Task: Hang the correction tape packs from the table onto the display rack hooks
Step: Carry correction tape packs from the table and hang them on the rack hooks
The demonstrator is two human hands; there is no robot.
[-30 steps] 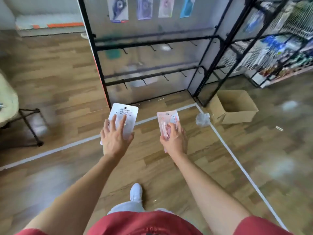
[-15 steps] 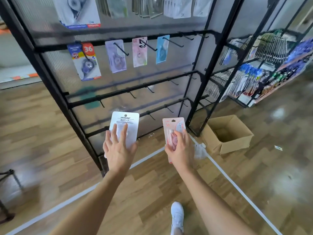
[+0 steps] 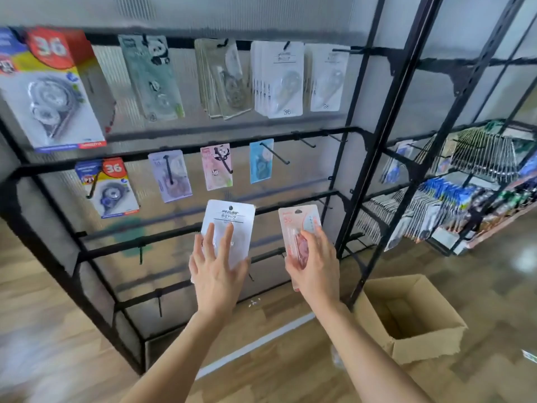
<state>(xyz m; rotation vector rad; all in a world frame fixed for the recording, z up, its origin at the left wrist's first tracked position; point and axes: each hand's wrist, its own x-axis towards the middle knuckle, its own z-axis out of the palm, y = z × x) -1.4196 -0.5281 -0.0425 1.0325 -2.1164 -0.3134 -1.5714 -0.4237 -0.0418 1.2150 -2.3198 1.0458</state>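
Note:
My left hand [image 3: 216, 271] holds a white correction tape pack [image 3: 229, 225] upright, fingers spread over its front and thumb behind it. A pink correction tape pack [image 3: 297, 228] is gripped by my right hand [image 3: 315, 267]. Both packs are raised in front of the black display rack [image 3: 186, 149], below its middle row. Several packs hang on that row, among them a pink one [image 3: 216, 167] and a light blue one [image 3: 261, 161]. Bare hooks [image 3: 303, 140] stick out to the right of the blue pack. The top row carries white packs [image 3: 280, 80].
An open cardboard box [image 3: 406, 318] stands on the wooden floor at the right, close to the rack's corner post [image 3: 386, 135]. A second rack [image 3: 470, 181] full of stationery extends to the right. A white tape line runs along the floor under my arms.
The view has tilted up and come closer to the rack, so its upper rows now show. Both hands have risen with their packs toward the rack's middle rows.

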